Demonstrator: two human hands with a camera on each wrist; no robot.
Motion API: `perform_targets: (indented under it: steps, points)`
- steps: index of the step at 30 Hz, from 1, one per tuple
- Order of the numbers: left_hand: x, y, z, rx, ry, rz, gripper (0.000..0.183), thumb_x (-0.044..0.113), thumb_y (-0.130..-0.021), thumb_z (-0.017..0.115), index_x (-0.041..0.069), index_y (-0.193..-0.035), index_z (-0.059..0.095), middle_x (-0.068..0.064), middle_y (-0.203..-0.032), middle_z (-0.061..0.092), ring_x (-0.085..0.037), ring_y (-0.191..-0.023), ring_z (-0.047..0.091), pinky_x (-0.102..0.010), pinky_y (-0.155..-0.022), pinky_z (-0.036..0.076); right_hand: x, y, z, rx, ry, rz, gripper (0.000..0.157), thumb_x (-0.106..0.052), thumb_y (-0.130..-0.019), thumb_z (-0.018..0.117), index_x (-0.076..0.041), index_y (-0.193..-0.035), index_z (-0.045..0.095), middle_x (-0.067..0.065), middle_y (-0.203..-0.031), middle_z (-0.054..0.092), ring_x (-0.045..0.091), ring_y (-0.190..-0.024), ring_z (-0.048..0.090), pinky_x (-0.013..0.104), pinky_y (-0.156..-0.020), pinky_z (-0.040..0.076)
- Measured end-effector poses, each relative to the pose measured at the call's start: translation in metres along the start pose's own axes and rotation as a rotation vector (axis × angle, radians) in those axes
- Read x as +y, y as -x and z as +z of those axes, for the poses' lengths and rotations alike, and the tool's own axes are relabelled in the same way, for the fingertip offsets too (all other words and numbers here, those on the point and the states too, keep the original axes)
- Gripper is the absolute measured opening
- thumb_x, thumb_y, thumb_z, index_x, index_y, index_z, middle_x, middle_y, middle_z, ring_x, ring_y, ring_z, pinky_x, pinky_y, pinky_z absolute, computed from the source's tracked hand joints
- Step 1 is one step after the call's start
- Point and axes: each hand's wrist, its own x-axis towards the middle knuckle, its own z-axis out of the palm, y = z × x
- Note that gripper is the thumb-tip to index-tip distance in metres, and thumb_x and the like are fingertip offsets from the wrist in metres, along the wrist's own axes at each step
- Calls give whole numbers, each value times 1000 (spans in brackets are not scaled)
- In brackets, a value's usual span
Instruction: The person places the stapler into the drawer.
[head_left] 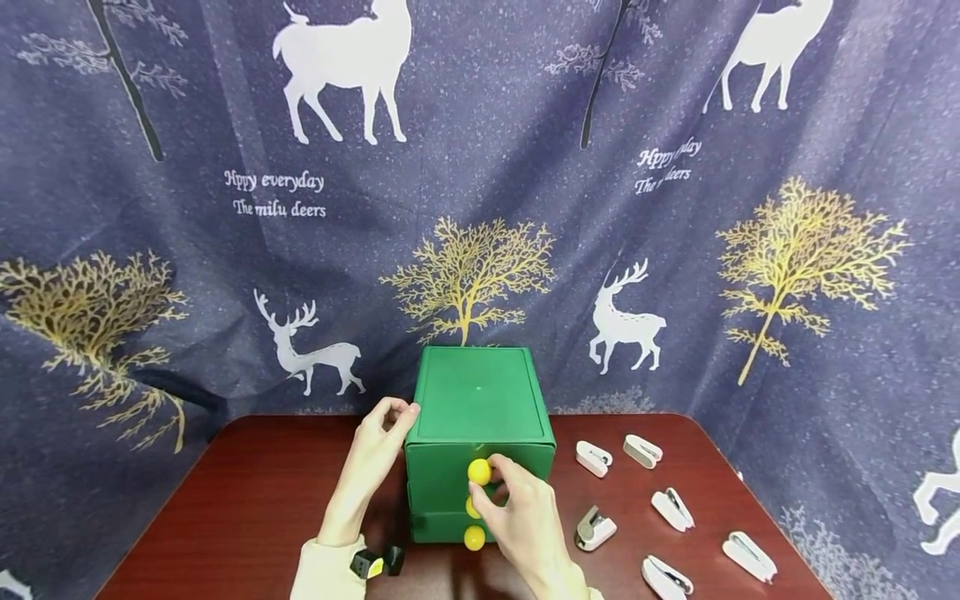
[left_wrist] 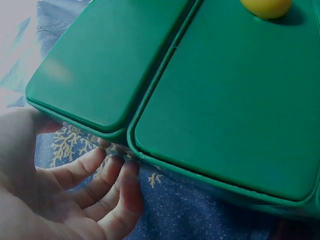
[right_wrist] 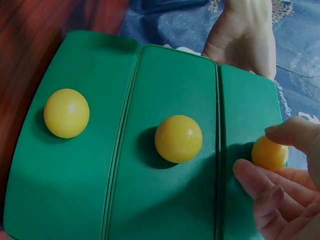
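Observation:
A green three-drawer box (head_left: 480, 400) stands at the middle of the table, each drawer front carrying a round yellow knob. My right hand (head_left: 525, 517) pinches the top knob (head_left: 479, 472) between thumb and fingers. Below it are the middle knob (right_wrist: 178, 139) and the bottom knob (right_wrist: 66, 113). At the box's left side is my left hand (head_left: 380, 446), thumb by the upper edge. Its loosely bent fingertips (left_wrist: 131, 167) rest along the side wall in the left wrist view. All drawers look pushed in.
Several white staplers, among them a near one (head_left: 666, 577) and a far one (head_left: 642, 451), lie scattered on the table's right. A grey-and-white stapler (head_left: 595, 528) sits closest to the box. Behind the reddish-brown table (head_left: 247, 500) hangs a blue deer-print cloth (head_left: 480, 183).

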Motion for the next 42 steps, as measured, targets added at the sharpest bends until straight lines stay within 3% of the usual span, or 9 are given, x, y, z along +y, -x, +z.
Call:
perform_targets:
  steps: [5, 14, 19, 34, 42]
  points:
    - [-3, 0, 0, -2, 14, -1, 28, 39, -95, 64, 11, -101, 62, -6, -79, 56, -20, -68, 54, -33, -59, 50, 0, 1, -1, -11, 2, -16, 29, -8, -71, 83, -14, -93, 65, -10, -76, 62, 1, -59, 59, 14, -56, 47]
    - [-5, 2, -3, 34, 18, -5, 27, 37, -95, 64, 11, -97, 61, -5, -75, 54, -18, -62, 52, -26, -56, 44, -5, 1, -1, -23, -29, -48, 28, -6, -72, 82, -15, -91, 62, -10, -78, 60, 2, -63, 62, 19, -57, 50]
    - [-4, 2, -2, 16, 21, -3, 26, 37, -95, 64, 11, -97, 61, -5, -75, 53, -18, -60, 52, -27, -55, 44, -6, 3, -3, -12, -21, -48, 29, -6, -71, 82, -15, -90, 62, -10, -77, 60, 1, -64, 61, 19, -57, 50]
    - [-4, 2, 6, 20, 12, 4, 23, 34, -96, 64, 12, -96, 61, -4, -75, 55, -19, -60, 53, -27, -55, 46, -8, 12, -11, 4, -17, -66, 31, -5, -69, 84, -15, -90, 63, -14, -78, 61, -2, -64, 61, 15, -55, 48]
    - [-3, -2, 5, 24, 17, -30, 23, 31, -97, 63, 9, -96, 59, -2, -80, 53, -15, -65, 52, -27, -56, 47, -13, 16, -16, 6, -2, -103, 35, -7, -68, 86, -13, -94, 64, -11, -76, 60, 2, -64, 59, 9, -54, 43]
